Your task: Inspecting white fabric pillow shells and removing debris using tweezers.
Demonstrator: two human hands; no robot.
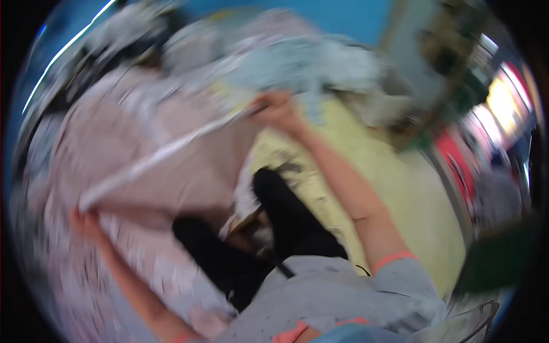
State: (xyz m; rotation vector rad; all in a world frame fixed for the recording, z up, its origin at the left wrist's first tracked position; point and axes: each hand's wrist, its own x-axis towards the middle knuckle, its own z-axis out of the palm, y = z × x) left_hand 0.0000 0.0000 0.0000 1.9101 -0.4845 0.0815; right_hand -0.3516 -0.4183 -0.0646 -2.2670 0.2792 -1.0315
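Observation:
A pinkish-beige cloth (pixel 189 177) hangs in front of my black-clad knees, its white upper edge (pixel 154 161) pulled into a straight slanting line. My left hand (pixel 86 223) is closed on the lower left end of that edge. Farther away and to the right, my right hand (pixel 279 112) grips the other end with bent fingers. A small dark spot shows at the right fingers; blur hides what it is. Both arms are stretched wide apart, and the whole picture is smeared by motion.
Heaps of pale fabric (pixel 274 63) lie along the far side, below a blue wall (pixel 343 20). More pinkish cloth spreads to the left. A pale yellow floor (pixel 394 171) runs to the right. A dark green block-like object (pixel 497 254) stands at the right edge.

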